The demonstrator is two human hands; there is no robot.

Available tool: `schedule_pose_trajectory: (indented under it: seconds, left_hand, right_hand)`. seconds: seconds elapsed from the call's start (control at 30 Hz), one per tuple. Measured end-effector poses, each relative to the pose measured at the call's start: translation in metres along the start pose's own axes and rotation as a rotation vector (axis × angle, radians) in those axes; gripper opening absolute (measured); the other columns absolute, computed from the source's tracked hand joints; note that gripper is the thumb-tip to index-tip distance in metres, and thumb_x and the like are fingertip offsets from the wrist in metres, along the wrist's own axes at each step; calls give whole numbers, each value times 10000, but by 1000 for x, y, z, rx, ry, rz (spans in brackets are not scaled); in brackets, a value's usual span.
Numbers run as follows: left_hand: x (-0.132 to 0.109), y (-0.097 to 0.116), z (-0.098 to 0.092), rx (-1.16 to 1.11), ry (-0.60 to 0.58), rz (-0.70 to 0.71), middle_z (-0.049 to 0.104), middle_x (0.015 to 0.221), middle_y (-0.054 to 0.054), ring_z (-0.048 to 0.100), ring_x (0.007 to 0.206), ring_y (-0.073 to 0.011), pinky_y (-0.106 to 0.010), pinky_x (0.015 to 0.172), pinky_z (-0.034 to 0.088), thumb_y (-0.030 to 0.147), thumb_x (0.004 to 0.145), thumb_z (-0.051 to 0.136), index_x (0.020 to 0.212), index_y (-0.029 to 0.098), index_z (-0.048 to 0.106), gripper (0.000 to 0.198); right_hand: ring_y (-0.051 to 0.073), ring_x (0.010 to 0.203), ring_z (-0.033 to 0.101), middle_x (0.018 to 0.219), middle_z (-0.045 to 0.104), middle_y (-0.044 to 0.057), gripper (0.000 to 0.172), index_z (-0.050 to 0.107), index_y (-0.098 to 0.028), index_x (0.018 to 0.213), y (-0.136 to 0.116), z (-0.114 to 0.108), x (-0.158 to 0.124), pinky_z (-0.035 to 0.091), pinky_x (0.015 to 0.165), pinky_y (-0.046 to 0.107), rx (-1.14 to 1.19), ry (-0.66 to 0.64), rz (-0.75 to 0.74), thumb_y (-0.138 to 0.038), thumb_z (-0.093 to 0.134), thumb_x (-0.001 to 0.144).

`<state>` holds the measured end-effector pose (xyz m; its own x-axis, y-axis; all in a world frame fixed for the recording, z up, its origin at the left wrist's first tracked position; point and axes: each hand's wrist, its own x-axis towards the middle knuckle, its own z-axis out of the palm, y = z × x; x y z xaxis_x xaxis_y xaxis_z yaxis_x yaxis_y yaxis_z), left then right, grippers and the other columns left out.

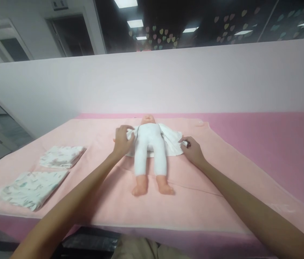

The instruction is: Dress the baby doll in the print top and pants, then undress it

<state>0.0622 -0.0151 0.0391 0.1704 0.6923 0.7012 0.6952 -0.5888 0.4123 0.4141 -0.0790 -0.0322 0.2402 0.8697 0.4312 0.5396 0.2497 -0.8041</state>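
A baby doll [150,138] with a white cloth body lies on its back, feet toward me. An opened white baby shirt [172,142] is spread under and beside its torso. On the left, my left hand [123,141] is closed with thumb and fingers on that side of the shirt, by the doll's arm, which it mostly hides. My right hand [193,148] pinches the shirt's right edge, pulling it out to the side; something small and dark shows at its fingers. The doll's face is partly visible at the far end.
Two folded printed cloths, one farther back [61,156] and one nearer [33,187], lie to the left on the peach blanket [195,212]. Pink mat [270,151] shows along the right. A white wall [168,79] rises behind, with dark glass above it.
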Motion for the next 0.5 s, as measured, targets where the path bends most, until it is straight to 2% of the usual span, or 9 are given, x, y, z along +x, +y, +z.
schedule_pose_trajectory:
  seconds: [0.13, 0.2, 0.23, 0.37, 0.5]
  left_hand:
    - [50, 49, 48, -51, -186, 266, 662, 1260, -78, 555, 1198, -275, -436, 1088, 451, 237, 995, 518, 1180, 232, 619, 211]
    - [73, 64, 78, 14, -301, 366, 675, 1264, -96, 566, 1210, -279, -438, 1112, 428, 224, 1000, 517, 1178, 204, 640, 218]
    - [83, 69, 93, 73, -343, 372, 678, 1272, -104, 570, 1210, -286, -445, 1106, 428, 236, 1018, 497, 1201, 194, 648, 241]
    - [112, 70, 143, 296, -606, 333, 691, 1271, -156, 613, 1173, -312, -451, 1010, 479, 198, 1048, 376, 1246, 146, 675, 361]
    - [127, 63, 164, 311, -729, 288, 726, 1143, -183, 663, 1065, -336, -459, 915, 523, 261, 1006, 471, 1178, 138, 731, 335]
  right_hand:
    - [129, 736, 501, 1004, 649, 39, 268, 721, -200, 1014, -5, 0, -2, 428, 723, 284, 23, 13, -20, -256, 586, 790]
    - [127, 730, 502, 1022, 656, 45, 250, 709, -195, 1017, -7, -1, -3, 429, 715, 285, 41, 8, -13, -286, 616, 803]
    - [125, 727, 502, 1034, 661, 48, 242, 699, -191, 1010, -9, -1, -3, 430, 712, 285, 53, 6, -10, -314, 637, 812]
    - [108, 675, 467, 1029, 667, 52, 316, 654, -181, 986, -10, -1, -1, 421, 675, 280, 107, -25, 28, -460, 699, 844]
    - [101, 656, 458, 1070, 655, 52, 341, 616, -191, 1051, -3, 1, 2, 416, 641, 270, 85, -7, 37, -476, 679, 874]
